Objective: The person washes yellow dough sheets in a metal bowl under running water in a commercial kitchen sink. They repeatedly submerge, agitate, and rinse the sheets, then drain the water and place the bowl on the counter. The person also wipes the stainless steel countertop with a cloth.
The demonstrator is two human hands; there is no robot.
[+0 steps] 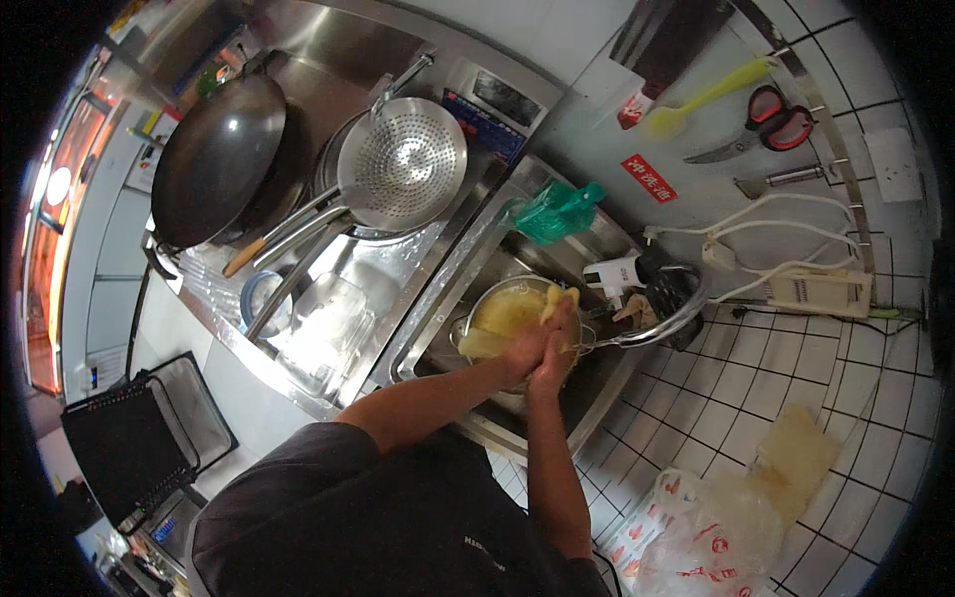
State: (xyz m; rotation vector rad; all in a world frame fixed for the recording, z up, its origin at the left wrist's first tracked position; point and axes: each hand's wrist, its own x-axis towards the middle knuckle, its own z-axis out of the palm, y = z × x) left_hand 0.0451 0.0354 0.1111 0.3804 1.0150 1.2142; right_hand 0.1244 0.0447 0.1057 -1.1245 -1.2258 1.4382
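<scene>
My left hand (524, 348) and my right hand (554, 354) are pressed together over a round metal basin (453, 332) in the sink. A knobbly yellow food piece (554, 300) sticks out at the fingertips of my right hand, which seems to grip it. Whether my left hand also grips something is hidden. Yellowish contents (511, 306) lie in the basin, with a paler yellow piece (481, 343) at its left side. The spout of a curved metal faucet (656, 332) reaches to the basin's right side, close to my right hand.
A green plastic bag (559, 213) lies at the sink's far end. On the left counter are a wok (220, 160), a perforated strainer (403, 164) and a clear container (328, 321). Scissors (765, 130) and white cables (783, 224) hang on the right. Plastic bags (709, 537) stand lower right.
</scene>
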